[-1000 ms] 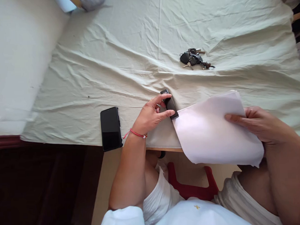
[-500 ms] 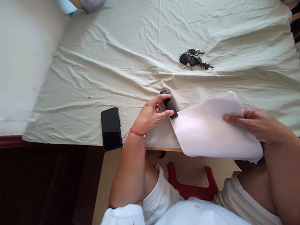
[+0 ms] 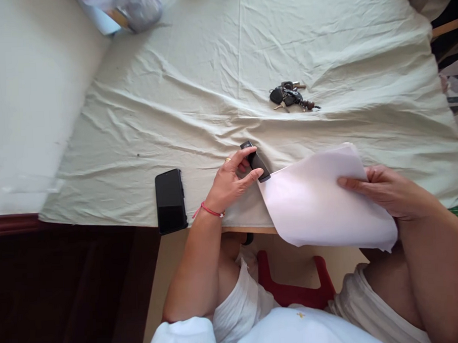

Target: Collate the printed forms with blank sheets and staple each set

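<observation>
My left hand [image 3: 231, 179] is closed around a small black stapler [image 3: 256, 162], thumb near its lower end and fingers toward its far end. The stapler's lower end meets the upper left corner of a stack of white paper sheets [image 3: 317, 198]. With the thumb on top, my right hand [image 3: 381, 190] grips the stack at its right side; the fingers underneath are partly hidden. The sheets bow and hang over the table's near edge. A red string bracelet [image 3: 212, 211] circles my left wrist.
A black phone [image 3: 170, 201] lies left of my left arm at the table's near edge. Farther back rests a bunch of keys [image 3: 292, 95] on the wrinkled pale cloth [image 3: 194, 82]. A plastic bag [image 3: 140, 11] stands at the back left. Below is a red stool [image 3: 295, 290].
The view has shifted slightly. Both hands keep their holds, and the stapler stays at the paper's corner, with little visible movement.
</observation>
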Motion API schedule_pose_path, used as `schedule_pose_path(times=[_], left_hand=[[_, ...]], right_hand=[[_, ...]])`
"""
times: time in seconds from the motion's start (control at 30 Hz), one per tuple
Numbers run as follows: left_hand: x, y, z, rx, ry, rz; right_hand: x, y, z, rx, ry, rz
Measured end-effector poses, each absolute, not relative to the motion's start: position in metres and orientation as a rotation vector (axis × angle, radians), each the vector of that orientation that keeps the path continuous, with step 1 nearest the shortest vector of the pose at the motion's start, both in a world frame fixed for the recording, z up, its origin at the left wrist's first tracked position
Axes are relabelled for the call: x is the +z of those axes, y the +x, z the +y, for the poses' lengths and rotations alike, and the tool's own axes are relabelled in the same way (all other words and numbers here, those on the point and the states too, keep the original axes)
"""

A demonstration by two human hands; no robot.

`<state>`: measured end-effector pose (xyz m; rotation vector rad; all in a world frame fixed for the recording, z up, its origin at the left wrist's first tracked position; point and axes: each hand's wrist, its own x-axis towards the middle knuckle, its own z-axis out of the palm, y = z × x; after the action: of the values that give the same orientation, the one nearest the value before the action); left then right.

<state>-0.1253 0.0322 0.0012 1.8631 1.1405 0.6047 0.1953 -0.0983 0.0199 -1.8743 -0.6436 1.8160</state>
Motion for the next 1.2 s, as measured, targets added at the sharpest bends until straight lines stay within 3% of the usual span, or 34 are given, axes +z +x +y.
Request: schedule_pose_path(times=[0.63,0.83,0.93,1.07,1.2], left_hand=[[0.008,-0.126,0.036,0.831,1.604,1.311],[0.002,-0.111,0.029,1.083,1.735,1.606],[0.009,-0.096,0.008,1.207,1.753,1.436],[0.02,-0.08,-0.011,0.863,1.206,1.02],[0.015,-0.07,-0.012,0.616,0.896,0.885]], right_hand=[[0.02,0.196,-0.106,1.816,-1.807,-0.55],[0.027,0.187,-0.11,1.613,-1.651,-0.318],[0.025,0.179,-0.101,1.519,-1.557,-0.276],[0.013,0.177,-0.086,1.359,-1.484,-0.352],[0.002,0.184,-0.071,1.115,-1.437,-0.418]])
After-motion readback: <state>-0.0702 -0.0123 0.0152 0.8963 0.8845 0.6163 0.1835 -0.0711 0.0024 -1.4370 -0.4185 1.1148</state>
